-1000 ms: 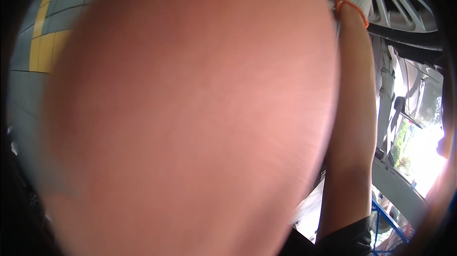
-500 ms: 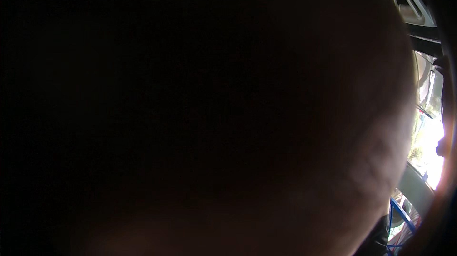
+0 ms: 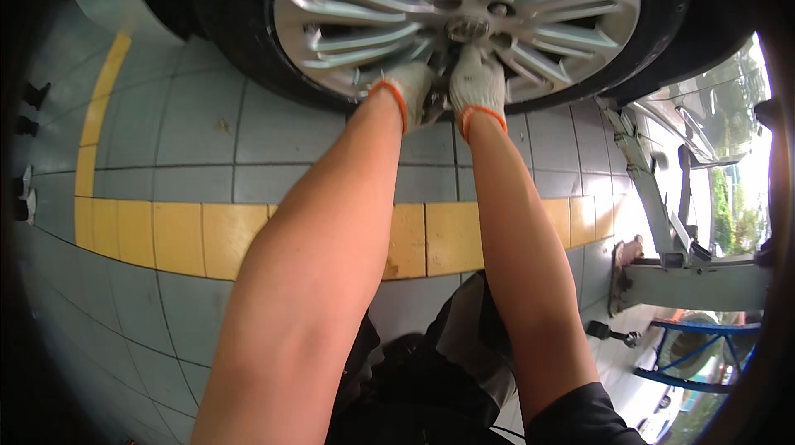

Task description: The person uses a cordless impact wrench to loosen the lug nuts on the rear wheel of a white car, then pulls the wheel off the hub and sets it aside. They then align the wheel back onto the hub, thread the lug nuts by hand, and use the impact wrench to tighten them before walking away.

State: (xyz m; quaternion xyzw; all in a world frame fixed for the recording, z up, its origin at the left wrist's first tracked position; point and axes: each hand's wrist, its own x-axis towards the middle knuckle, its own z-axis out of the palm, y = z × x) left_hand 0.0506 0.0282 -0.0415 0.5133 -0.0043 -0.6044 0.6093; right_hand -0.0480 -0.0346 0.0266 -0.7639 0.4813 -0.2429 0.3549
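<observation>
A car wheel (image 3: 364,6) with a silver multi-spoke rim and a black tyre fills the top middle; its spokes look slightly smeared. Both my hands wear off-white knit gloves with orange cuffs. My left hand (image 3: 416,91) is closed on a dark tool (image 3: 436,102), mostly hidden between the hands, at the lower part of the rim. Close beside it on the right, my right hand (image 3: 479,82) reaches up to just below the centre cap (image 3: 467,28). Its fingers are curled, and what they grip is hidden. Both bare forearms stretch up from the lower edge.
Grey floor tiles (image 3: 195,130) carry a yellow tile band (image 3: 178,230) across the middle. On the right stand a grey metal lift arm (image 3: 696,288) and a blue metal frame (image 3: 704,354). Another person's shoes (image 3: 29,197) show at the far left edge.
A dark, blurred shape covered nearly the whole view before. Now it is gone, and the wheel, the floor and both my gloved hands at the rim show.
</observation>
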